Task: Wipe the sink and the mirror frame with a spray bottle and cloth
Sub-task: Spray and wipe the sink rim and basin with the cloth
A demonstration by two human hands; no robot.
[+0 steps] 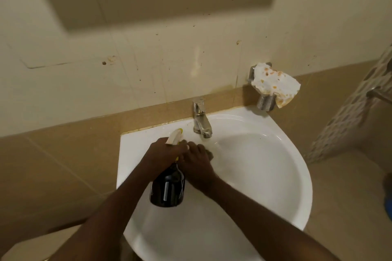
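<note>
Head view shows the left hand [164, 150] with fingers wrapped around the spray bottle [167, 184] over the sink [265, 176] near its back-left corner, the right hand [197, 163] pressing a barely visible cloth [210, 153] beside the tap [201, 121]; aiming spray ahead of the cloth would likely work best.

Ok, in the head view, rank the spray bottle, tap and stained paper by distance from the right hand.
1. Spray bottle: touching the right hand, in the left hand.
2. Tap: just beyond, at the sink's back rim.
3. Stained paper: far right, on a wall holder.
</note>
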